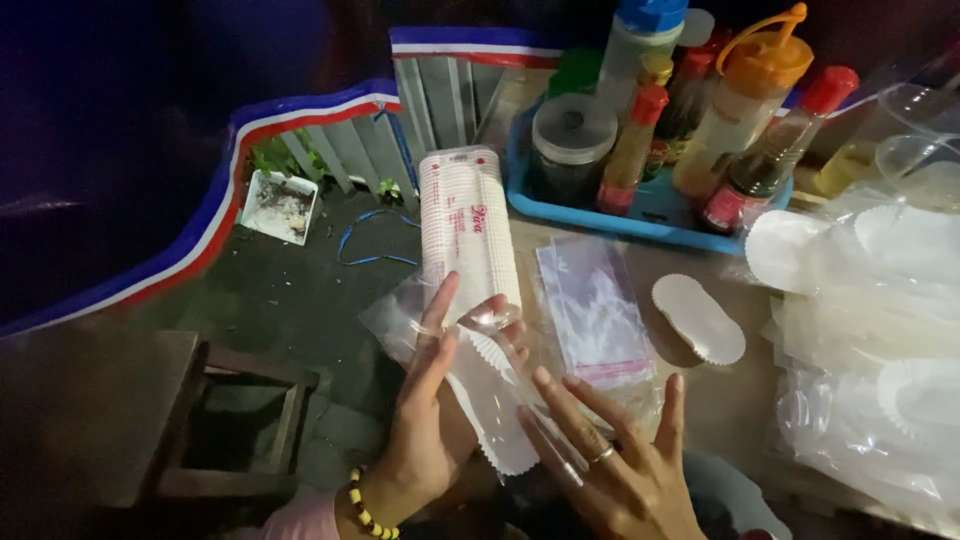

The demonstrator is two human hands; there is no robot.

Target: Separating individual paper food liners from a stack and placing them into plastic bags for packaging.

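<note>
While your hands meet low in the view, this is how things lie:
Paper liner: your left hand (425, 425) and right hand (625, 465) hold a white fluted oval paper liner (490, 400) inside a clear plastic bag (400, 325), at the table's near-left corner.
Left fingers: spread straight, flat against the bag.
Right fingers: spread wide, tips on the bag's lower edge.
Look: pleated rim, pale, glossy wrap over it.
Behind: a wrapped stack of liners (465, 225) stands upright, touching your left fingertips.
Right side: small clear bags (595, 315), a loose liner pile (698, 318), and heaped bagged liners (880, 370) crowd in.
Far edge: blue tray (650, 215) of sauce bottles (745, 100).
Open room: leftward, past the table edge, above a wooden stool (240, 420).
</note>
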